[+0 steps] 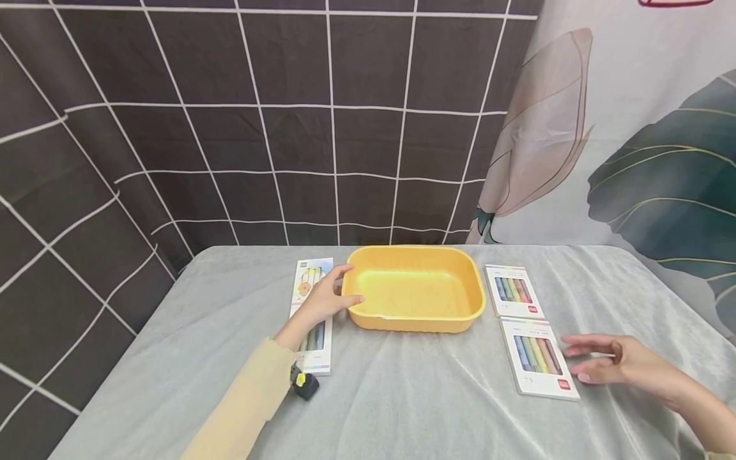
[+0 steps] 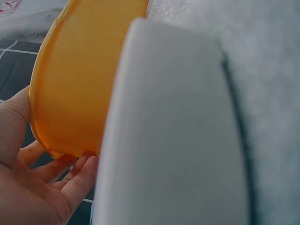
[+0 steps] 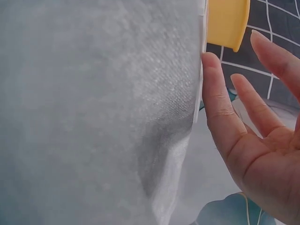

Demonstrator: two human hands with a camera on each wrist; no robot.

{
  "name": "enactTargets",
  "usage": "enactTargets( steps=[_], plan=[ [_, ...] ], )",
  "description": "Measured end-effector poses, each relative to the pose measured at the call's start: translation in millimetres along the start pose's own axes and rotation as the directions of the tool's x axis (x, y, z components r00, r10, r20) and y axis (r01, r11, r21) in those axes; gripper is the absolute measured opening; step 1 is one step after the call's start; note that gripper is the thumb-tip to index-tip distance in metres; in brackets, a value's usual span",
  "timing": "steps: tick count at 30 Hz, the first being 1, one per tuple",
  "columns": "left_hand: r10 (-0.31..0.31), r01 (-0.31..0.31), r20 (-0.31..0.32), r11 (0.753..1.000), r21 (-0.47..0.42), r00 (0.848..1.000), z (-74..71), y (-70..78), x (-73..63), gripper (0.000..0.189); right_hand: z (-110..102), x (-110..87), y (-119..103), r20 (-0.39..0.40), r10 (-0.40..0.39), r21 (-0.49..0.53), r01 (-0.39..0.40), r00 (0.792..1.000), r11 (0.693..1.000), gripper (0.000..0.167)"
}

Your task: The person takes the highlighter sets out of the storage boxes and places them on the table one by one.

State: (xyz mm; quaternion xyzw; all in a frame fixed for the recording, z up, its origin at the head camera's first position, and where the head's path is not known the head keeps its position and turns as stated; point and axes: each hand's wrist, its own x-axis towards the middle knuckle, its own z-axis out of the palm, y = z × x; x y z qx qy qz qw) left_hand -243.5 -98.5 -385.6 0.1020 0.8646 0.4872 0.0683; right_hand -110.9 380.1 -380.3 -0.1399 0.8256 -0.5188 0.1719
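Observation:
A yellow plastic basin stands on the cloth in the middle of the head view. My left hand grips its left rim, thumb at the front and fingers around the far side; the left wrist view shows the fingertips against the basin wall. At the right, my right hand has loosely extended fingers, the tips beside the right edge of a white box of coloured sticks. Directly beyond that box lies a similar white box. Under the left forearm, two white boxes lie end to end, partly hidden.
A grey cloth covers the table. Behind it hangs a dark curtain with a white grid, with a leaf-patterned curtain at the right. A small black device sits at the left wrist. A white box looms close in the left wrist view.

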Motion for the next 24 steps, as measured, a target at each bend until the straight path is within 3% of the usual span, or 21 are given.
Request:
enactTargets(
  steps=[5, 11, 24],
  plan=[
    [0.011, -0.011, -0.039, 1.0, 0.008, 0.999, 0.8, -1.0, -0.7, 0.071, 0, 4.9, -2, 0.004, -0.003, 0.027, 0.003, 1.0, 1.0, 0.054],
    [0.038, -0.035, -0.091, 0.999, 0.041, 0.995, 0.2, 0.4, -2.8, 0.073, 0, 11.1, -6, -0.029, -0.023, -0.021, 0.023, 0.999, 1.0, 0.052],
    [0.021, -0.012, -0.137, 0.998, 0.065, 0.99, -4.3, -2.3, -7.0, 0.066, -2, 23.9, -16, -0.019, -0.027, 0.046, 0.028, 0.999, 0.999, 0.052]
  ],
)
